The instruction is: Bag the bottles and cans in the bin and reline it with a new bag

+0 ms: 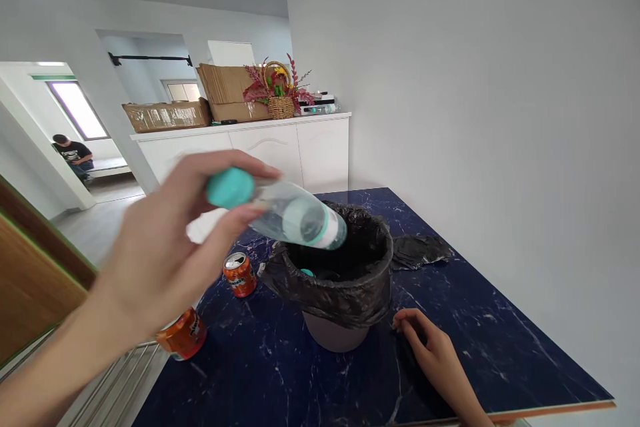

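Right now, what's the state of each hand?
Left hand: closed on the plastic bottle, above the bin.
Right hand: empty, resting loosely on the table.

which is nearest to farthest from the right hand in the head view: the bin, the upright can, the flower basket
1. Bin, just left of the right hand, on the table.
2. Upright can, past the bin on the table's left side.
3. Flower basket, far back on the white counter.
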Demonstrator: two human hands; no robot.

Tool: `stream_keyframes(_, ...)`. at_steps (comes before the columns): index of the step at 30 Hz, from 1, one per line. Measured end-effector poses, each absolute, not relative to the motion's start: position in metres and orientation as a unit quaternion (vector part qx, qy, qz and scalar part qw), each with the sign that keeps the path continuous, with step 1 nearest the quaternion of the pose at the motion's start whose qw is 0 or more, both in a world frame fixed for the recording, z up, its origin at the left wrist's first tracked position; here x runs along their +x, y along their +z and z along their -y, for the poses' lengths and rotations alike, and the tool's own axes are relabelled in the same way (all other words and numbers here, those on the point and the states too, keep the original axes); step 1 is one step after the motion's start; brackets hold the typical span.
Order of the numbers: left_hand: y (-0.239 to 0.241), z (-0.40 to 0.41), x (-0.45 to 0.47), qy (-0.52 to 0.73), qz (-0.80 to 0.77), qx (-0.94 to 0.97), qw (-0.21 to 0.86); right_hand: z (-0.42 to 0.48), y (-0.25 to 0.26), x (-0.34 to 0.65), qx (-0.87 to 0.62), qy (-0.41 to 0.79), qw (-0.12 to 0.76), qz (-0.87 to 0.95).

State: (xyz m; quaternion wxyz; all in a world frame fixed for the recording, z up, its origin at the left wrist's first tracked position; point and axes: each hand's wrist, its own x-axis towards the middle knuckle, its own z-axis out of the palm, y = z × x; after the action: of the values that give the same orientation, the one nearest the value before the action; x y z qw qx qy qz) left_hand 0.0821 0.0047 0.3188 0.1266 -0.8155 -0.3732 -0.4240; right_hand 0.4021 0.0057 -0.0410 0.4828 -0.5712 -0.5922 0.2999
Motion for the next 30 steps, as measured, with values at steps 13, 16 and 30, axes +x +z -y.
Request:
stream_keyframes(13, 0.265, -0.063, 0.142, -0.145, 0.304, -0.926, -0.174, -0.005, -0.034, 0.401, -0.573, 0.296, 0.483, 0.592)
stream_keyframes(16, 0.266, -0.060, 0.140, -0.093, 0.290, -0.930, -0.206, -0.006, -0.034, 0.401, -0.570, 0.302, 0.484, 0.591)
stream_keyframes(30, 0.245, -0.113, 0.042, -0.335, 0.563, -0.755, -0.028, -0.004, -0.034, 0.400, -0.568, 0.294, 0.497, 0.587)
